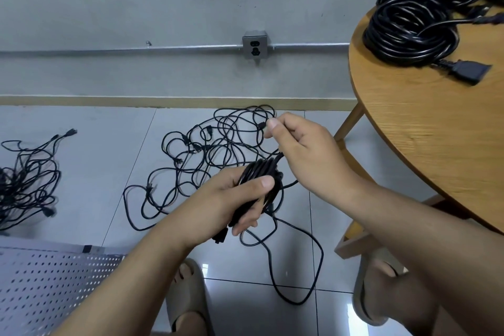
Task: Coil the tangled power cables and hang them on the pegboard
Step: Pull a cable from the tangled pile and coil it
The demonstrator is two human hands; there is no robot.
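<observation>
My left hand [240, 200] grips a bundle of black cable loops [259, 172], thumb pressed across the strands. My right hand [301, 146], just above and to the right, pinches the same cable where it leaves the bundle. The free tail [300, 281] droops in a long loop to the tiled floor, with a plug [220, 237] hanging below my left hand. A tangled pile of black cables [207, 155] lies on the floor behind my hands. The white perforated pegboard [49, 286] lies at the bottom left.
A second tangle of cables [27, 183] sits at the far left on the floor. A round wooden table [436, 123] at the right carries coiled black cables [411, 27]. A wall socket [255, 48] is on the grey wall. My sandalled feet [188, 300] are below.
</observation>
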